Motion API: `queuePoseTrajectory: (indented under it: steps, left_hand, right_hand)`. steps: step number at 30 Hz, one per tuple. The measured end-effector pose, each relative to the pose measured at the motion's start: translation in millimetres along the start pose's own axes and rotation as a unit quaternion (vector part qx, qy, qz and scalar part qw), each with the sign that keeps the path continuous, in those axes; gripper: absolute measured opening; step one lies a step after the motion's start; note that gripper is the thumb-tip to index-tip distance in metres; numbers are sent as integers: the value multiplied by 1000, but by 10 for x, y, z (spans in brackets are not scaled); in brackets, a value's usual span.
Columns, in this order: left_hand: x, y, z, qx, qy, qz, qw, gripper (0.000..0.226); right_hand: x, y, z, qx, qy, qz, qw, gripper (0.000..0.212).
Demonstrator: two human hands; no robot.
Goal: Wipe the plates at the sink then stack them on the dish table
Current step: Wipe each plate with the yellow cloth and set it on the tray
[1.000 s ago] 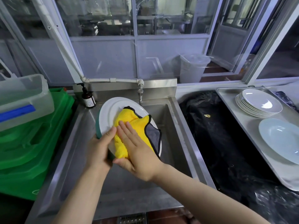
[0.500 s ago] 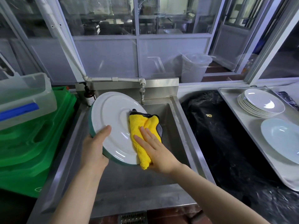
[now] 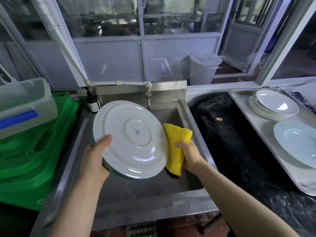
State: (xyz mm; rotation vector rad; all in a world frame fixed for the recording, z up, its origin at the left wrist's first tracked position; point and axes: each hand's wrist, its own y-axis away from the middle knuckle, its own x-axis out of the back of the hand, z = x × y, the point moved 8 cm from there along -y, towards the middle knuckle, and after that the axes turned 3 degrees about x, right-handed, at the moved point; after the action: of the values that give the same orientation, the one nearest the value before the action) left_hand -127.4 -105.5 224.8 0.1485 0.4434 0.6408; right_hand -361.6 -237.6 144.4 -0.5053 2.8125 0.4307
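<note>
So since the earlier frames the yellow cloth (image 3: 176,147) has slid off the plate's face and now sits bunched at its right edge, and the plate (image 3: 130,139) has tipped up so its whole underside faces the camera, little maker's mark in the middle and all. The left hand (image 3: 95,159) grips the plate at its lower left rim, thumb lying over the white back and the rest of the fingers hidden behind it, so the plate sits up and to the right of that hand, held tilted over the steel sink (image 3: 172,117) in the centre of the frame. The right hand (image 3: 189,154) is curled round the cloth, just right of the plate's rim, with the cloth touching or tucked behind that edge, can't tell which. A dark border of the cloth pokes out at the bottom. Over in the right of the frame the dish table (image 3: 256,134) carries a stack of white plates (image 3: 273,105) and one pale blue plate (image 3: 297,142) nearer the camera. Brown soap bottle (image 3: 93,103) sits at the sink's back left corner, tap (image 3: 148,98) above the basin, green crates (image 3: 34,151) on the left with a clear tub (image 3: 25,103) on top.
</note>
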Motion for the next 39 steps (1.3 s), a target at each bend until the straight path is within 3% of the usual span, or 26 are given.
queuePoseTrajectory:
  steps: [1,3,8,10,12,15,18,21,27,32,36,39]
  left_hand:
    - [7,1,-1,0,0,-3,1000,19]
    - [12,5,-10,1,-2,-9,1000,21]
    - [-53,38,-3,-9,-4,-57,998,25]
    - [-67,49,-6,-14,-11,-74,997,24]
    - [-61,50,-34,-7,-9,-80,997,24]
    - [-51,48,-69,10,-9,-87,996,25]
    - [-85,46,-46,8,-25,-114,993,27]
    - [-129,57,-20,3,-38,-149,988,28]
    - [-16,20,-72,8,-72,-164,984,29]
    - [115,-177,-29,-1,-158,-79,984,54]
    - [-28,-280,127,-60,-310,-64,947,56]
    - [-289,-283,326,-177,-380,-77,905,50]
  right_hand:
    - [16,2,43,-37,-67,1,997,41]
    - [-16,3,53,-66,-129,-12,989,63]
    - [-127,-80,-28,-62,-135,-28,988,90]
    - [-124,-96,-47,-70,-143,-16,987,81]
    - [-55,-122,-51,-61,-73,22,995,58]
    - [7,-107,-11,-75,-14,70,995,73]
    - [-32,-17,47,-141,-30,65,987,66]
    - [-5,-5,73,-147,-44,70,986,64]
    - [25,4,-173,-61,-34,73,995,66]
    - [29,16,-629,65,3,61,996,37]
    - [-168,112,-942,155,72,-2,985,9]
    - [-326,205,-1064,196,170,-25,965,20]
